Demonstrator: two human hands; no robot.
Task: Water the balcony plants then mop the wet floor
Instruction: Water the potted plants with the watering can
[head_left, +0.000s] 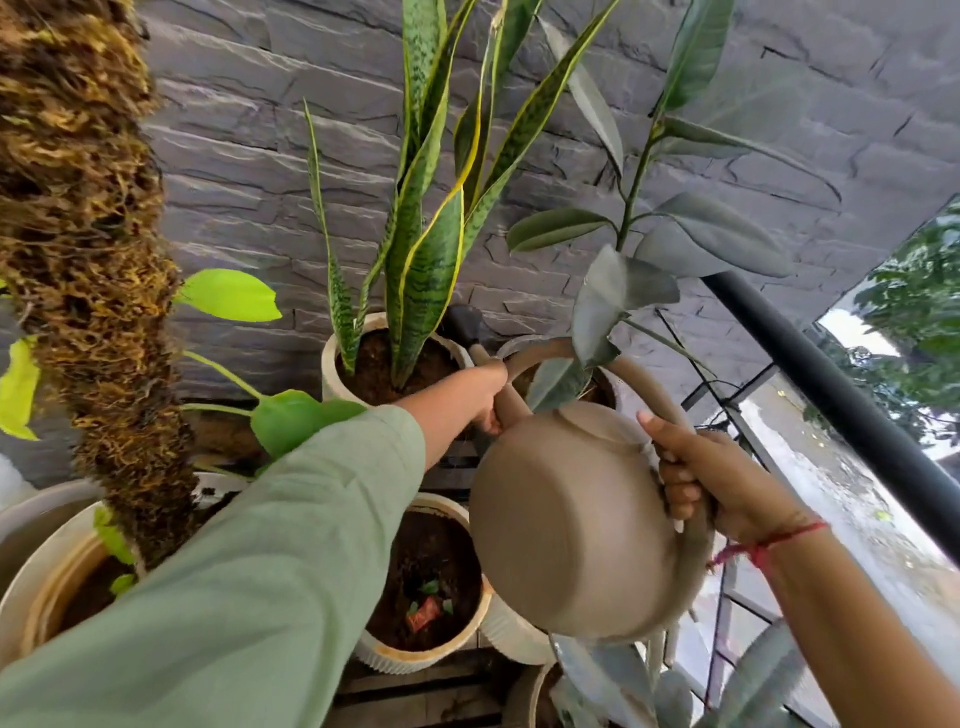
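Seen from the head camera, a beige watering can (571, 525) hangs tilted in the air, its round base turned toward the lens and its spout (506, 397) rising up and left to a dark rose (465, 325). The left hand (467, 397), reaching out of a green sleeve (260, 561), grips the spout with its fingers curled round it. The right hand (727, 483) holds the loop handle (696, 535) at the can's right side, fingers (680, 491) wrapped round it and thumb laid along the can's top; a red thread (763, 545) circles that wrist. The rose sits at the rim of a white pot (332, 364) holding a snake plant (426, 223); whether water is falling cannot be told. Behind the can a rubber plant (711, 234) droops leaves over the handle. Below the can stands a ribbed pot (415, 660) of dark soil. Well left of the can rises a moss pole (88, 234); to its right slants a black rail (831, 395).
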